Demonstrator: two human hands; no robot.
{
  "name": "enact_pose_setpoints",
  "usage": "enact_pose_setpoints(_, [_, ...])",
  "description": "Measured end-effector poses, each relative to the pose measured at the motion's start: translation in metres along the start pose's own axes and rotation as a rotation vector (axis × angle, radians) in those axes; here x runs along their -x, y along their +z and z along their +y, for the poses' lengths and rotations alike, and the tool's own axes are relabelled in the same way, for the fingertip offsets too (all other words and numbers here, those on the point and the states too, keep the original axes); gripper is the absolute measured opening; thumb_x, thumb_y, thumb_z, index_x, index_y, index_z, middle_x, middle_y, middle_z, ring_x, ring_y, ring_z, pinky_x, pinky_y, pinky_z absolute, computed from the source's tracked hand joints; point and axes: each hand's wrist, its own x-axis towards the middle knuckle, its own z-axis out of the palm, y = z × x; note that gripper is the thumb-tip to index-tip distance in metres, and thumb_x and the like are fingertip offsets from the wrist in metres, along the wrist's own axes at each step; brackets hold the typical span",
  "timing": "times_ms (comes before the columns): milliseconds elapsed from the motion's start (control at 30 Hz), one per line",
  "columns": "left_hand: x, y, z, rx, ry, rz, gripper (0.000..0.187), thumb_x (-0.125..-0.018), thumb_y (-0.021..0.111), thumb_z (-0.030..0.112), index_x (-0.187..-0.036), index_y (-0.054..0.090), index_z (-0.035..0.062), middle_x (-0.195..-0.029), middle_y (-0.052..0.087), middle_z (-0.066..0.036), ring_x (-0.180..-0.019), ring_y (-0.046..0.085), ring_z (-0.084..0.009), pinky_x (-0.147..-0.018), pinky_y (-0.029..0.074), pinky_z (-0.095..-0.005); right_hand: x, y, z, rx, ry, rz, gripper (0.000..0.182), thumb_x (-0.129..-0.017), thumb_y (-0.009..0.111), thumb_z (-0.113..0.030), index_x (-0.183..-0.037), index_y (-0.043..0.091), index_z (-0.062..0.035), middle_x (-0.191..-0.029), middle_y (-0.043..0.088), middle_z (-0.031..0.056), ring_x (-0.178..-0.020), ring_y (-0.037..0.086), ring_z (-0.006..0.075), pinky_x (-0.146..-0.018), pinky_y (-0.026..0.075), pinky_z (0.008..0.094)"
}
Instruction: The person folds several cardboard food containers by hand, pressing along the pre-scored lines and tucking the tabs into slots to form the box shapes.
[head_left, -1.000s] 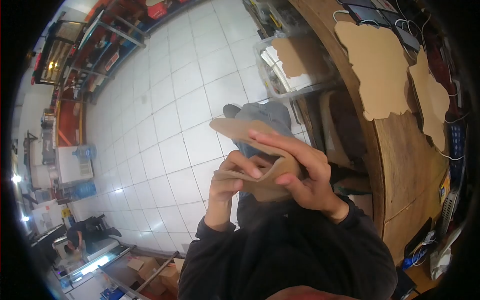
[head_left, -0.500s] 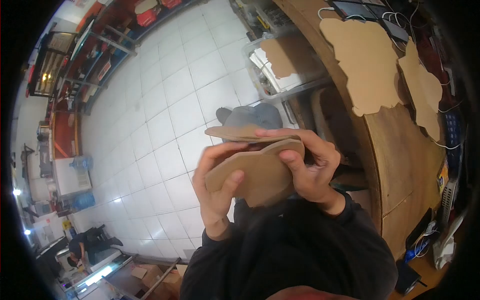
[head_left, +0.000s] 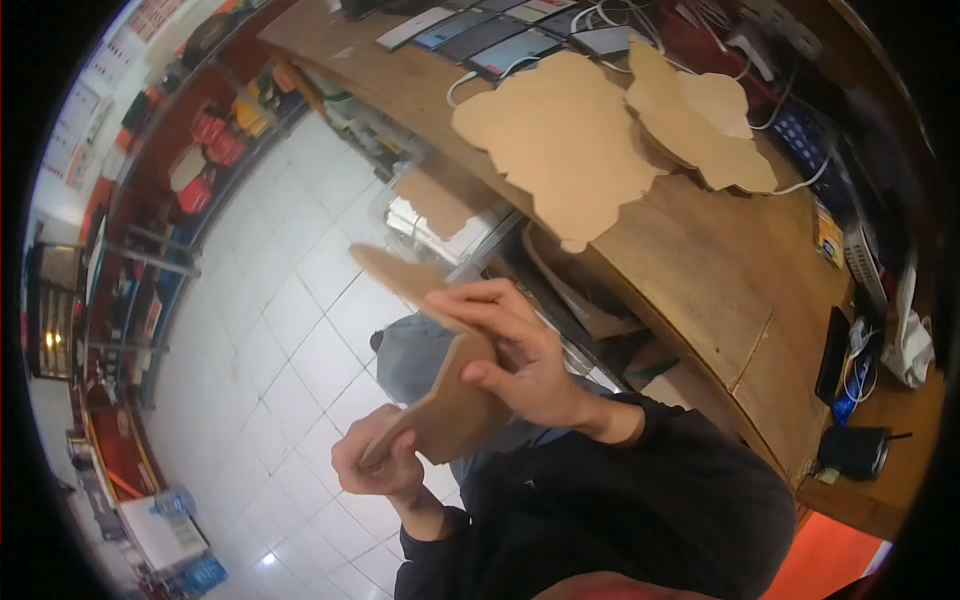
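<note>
Two flat brown board cutouts with curved outlines, like MDF or thick cardboard, are held in front of my body. My left hand (head_left: 380, 455) pinches the lower left end of the near cutout (head_left: 455, 415), thumb on its face. My right hand (head_left: 525, 355) grips its upper right side with the thumb, fingers stretched over the far cutout (head_left: 395, 275). That far cutout is tilted and sticks out to the upper left, slightly blurred. Whether the two cutouts are joined is hidden behind the right hand.
A wooden desk (head_left: 700, 270) runs along the right. On it lie larger brown cutouts (head_left: 560, 140), several phones (head_left: 500, 50), white cables and a black cup (head_left: 855, 452). A plastic bin (head_left: 460, 262) stands beside the desk. Shelves (head_left: 150, 250) line the far left of the tiled floor.
My view has turned toward the desk. Both hands have tilted the cutouts steeply; my left hand is now lower, at the near cutout's end, and the far cutout points to the upper left.
</note>
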Motion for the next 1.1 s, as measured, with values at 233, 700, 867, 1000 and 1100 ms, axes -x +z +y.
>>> enact_pose_setpoints(233, [0.002, 0.019, 0.004, -0.117, 0.065, 0.069, 0.040, -0.086, 0.072, 0.026, -0.097, 0.046, -0.0026, -0.073, 0.065, -0.015, -0.061, 0.063, -0.0210, -0.056, 0.051, -0.0286, 0.011, -0.005, -0.006, -0.221, 0.183, 0.068, 0.028, -0.085, 0.070, -0.009, -0.110, 0.064, 0.0025, -0.097, 0.063, 0.0060, -0.092, 0.056, 0.0105, -0.081, 0.046, 0.0234])
enact_pose_setpoints(700, [-0.002, 0.031, 0.013, -0.094, 0.016, 0.072, 0.024, -0.079, 0.076, 0.016, -0.077, 0.062, -0.0032, -0.066, 0.065, -0.014, -0.058, 0.063, -0.0227, -0.056, 0.051, -0.0316, 0.013, -0.007, -0.003, -0.283, 0.175, 0.075, 0.022, -0.098, 0.048, -0.014, -0.110, 0.053, 0.0047, -0.104, 0.063, 0.0148, -0.095, 0.062, 0.0170, -0.088, 0.048, 0.0305])
enact_pose_setpoints(867, [-0.019, 0.034, 0.018, -0.325, 0.078, -0.164, 0.027, -0.080, 0.077, 0.019, -0.083, 0.059, -0.0019, -0.072, 0.065, -0.010, -0.062, 0.060, -0.0144, -0.056, 0.047, -0.0251, 0.014, -0.011, 0.012, -0.303, 0.277, 0.236, 0.020, -0.095, 0.054, -0.009, -0.112, 0.053, 0.0022, -0.090, 0.061, 0.0024, -0.084, 0.055, 0.0062, -0.073, 0.045, 0.0206])
enact_pose_setpoints(1000, [-0.049, 0.031, 0.032, -0.302, 0.387, -0.507, 0.017, -0.077, 0.073, 0.009, -0.083, 0.059, 0.0026, -0.072, 0.064, -0.007, -0.064, 0.062, -0.0164, -0.058, 0.048, -0.0267, 0.020, -0.033, 0.034, -0.310, 0.352, 0.155, 0.038, -0.099, 0.049, -0.027, -0.128, 0.047, -0.0015, -0.127, 0.053, 0.0166, -0.114, 0.055, 0.0239, -0.095, 0.046, 0.0364])
enact_pose_setpoints(1100, [-0.052, 0.036, 0.034, -0.676, 0.708, -0.598, 0.003, -0.080, 0.058, 0.011, -0.080, 0.055, 0.0107, -0.075, 0.055, -0.002, -0.063, 0.058, -0.0157, -0.061, 0.046, -0.0261, 0.006, -0.055, 0.031, -0.822, 0.425, 0.068, 0.068, -0.093, 0.055, -0.044, -0.143, 0.028, -0.0057, -0.139, 0.042, 0.0170, -0.129, 0.042, 0.0274, -0.102, 0.041, 0.0408])
